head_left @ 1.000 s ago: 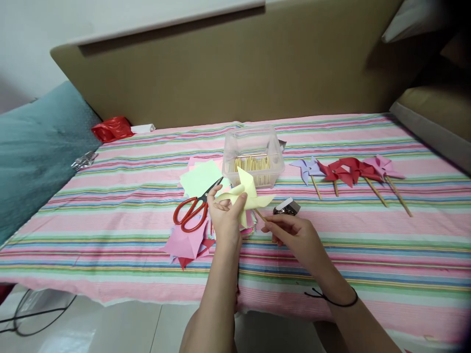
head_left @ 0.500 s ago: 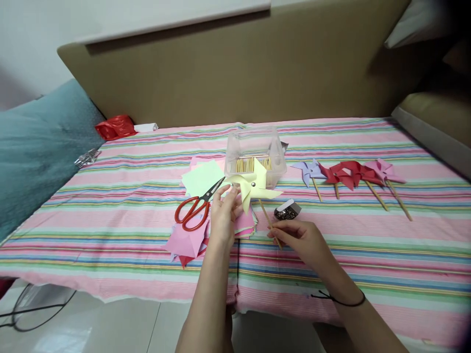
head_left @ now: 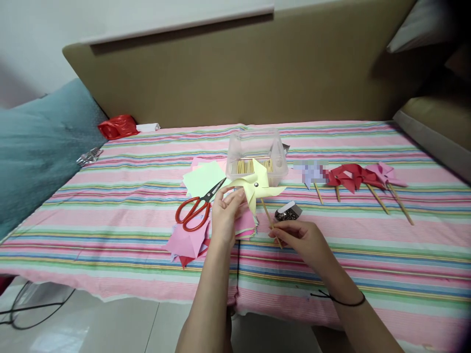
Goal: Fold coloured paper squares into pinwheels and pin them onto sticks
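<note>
Pinwheel [head_left: 256, 185], yellow paper, one: held above the striped cloth [head_left: 110, 215], between front and back edges. Right hand [head_left: 300, 240]: pinching its stick [head_left: 266, 211]. Left hand [head_left: 223, 220]: loosely curled at a blade [head_left: 242, 182]; grip unclear.

- I log a striped cloth [head_left: 110, 215] as the bearing surface.
- Centre: clear box [head_left: 257, 143], coloured paper sheets [head_left: 202, 179], small packet [head_left: 289, 212].
- Right: I count four pinwheels [head_left: 344, 177], in a row.
- Far left: red bag [head_left: 119, 127] beside white object [head_left: 147, 127].

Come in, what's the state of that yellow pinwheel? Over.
Right hand pinching stick; left hand at paper blades. Yellow pinwheel held up, round pin at centre. Red-handled scissors beside left hand.
</note>
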`<state>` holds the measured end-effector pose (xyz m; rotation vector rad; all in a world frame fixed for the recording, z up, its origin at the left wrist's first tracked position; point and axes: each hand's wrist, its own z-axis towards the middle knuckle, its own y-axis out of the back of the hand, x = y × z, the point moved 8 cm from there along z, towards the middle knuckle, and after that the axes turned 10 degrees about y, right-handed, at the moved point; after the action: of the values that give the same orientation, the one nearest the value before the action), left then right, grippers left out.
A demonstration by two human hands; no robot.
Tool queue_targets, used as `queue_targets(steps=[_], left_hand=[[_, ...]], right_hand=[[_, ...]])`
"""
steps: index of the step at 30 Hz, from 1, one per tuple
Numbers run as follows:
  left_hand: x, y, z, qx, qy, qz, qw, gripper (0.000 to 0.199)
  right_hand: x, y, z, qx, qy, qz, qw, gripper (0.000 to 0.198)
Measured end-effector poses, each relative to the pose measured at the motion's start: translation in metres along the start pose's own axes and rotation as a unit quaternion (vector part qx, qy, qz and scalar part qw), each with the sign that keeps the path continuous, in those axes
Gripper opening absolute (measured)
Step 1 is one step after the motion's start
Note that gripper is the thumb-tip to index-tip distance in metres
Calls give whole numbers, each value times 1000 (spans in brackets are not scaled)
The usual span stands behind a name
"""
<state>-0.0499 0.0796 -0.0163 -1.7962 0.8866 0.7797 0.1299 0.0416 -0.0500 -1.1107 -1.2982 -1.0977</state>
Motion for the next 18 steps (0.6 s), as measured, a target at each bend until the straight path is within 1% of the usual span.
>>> queue_targets(steps=[4,7,11,15,18], left_hand=[[-10,10,1,-25,-38,2,999,42],[-13,17,3,-39,-46,11,998,39],[-9,18,2,-47,-24,25,998,33],[-5,11,-1,-26,5,23,999,32],[-5,6,-3,-11,13,13,1000,33]], right_hand=[[1,7,0,12,6,-22,1000,27],[4,6,1,28,12,-29,999,27],[7,2,1,41,20,-43,998,27],[7,0,1,45,19,-46,998,25],[8,-1,1,45,23,-50,997,24]])
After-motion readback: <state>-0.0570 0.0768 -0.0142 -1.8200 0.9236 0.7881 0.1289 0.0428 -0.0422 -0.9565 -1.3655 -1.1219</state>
